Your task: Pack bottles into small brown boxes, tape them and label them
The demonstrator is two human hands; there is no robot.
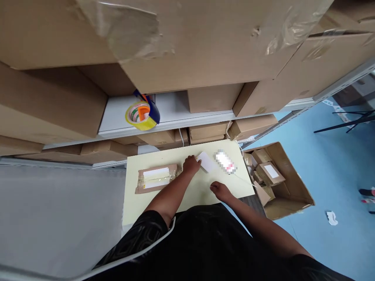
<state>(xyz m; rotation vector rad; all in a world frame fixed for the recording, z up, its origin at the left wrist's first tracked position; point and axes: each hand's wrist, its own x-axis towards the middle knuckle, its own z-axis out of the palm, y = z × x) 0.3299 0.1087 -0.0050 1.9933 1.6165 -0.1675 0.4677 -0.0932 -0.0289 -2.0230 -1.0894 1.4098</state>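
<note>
My left hand [191, 165] is closed, with its fingertips at the left edge of a white paper slip [206, 161] on the pale tabletop [187, 199]. Just left of that hand lies a flat brown parcel [157, 178] with a white label under clear tape. Nearer my body, my right hand [221, 191] hovers over the table with curled fingers; whether anything small is between them is hidden. Beyond it rests a blurred-out white object [225, 161] with a cable running from it.
On the shelf [172, 109] above sits a yellow tape roll in a blue dispenser [142, 115]. Large cartons [202, 47] overhang the table. To the right, an open carton [288, 171] holds several small boxes. A white scrap [332, 217] lies on the blue floor.
</note>
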